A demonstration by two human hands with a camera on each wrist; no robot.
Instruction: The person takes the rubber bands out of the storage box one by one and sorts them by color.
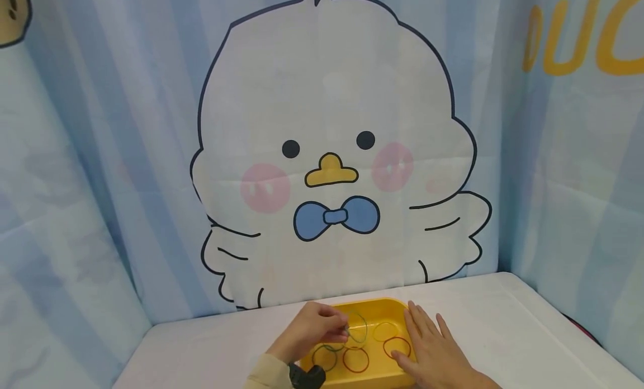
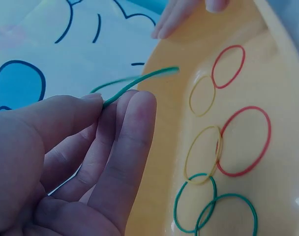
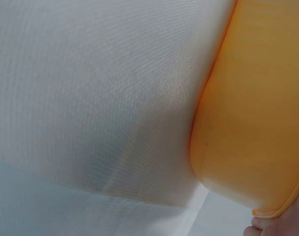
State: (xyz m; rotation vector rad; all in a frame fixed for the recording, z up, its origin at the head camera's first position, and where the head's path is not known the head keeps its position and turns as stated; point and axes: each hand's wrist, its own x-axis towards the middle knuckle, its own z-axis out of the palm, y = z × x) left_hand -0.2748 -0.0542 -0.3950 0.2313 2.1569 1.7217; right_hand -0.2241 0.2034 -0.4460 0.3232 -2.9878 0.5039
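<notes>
My left hand pinches a green rubber band between thumb and fingertips, above a yellow tray. The band hangs as a loop over the tray in the head view. My right hand lies against the tray's right rim with straight fingers, its thumb reaching over the inside. On the tray floor are two red rubber bands, one near the right thumb and a larger-looking red one in the left wrist view. Two yellow bands, including one yellow band, and overlapping green bands lie beside them.
The tray stands on a white-covered table. Behind it hangs a pale blue curtain printed with a white duck; more curtains close off both sides. A black wrist strap sits at the left wrist and overlaps the tray's near left corner.
</notes>
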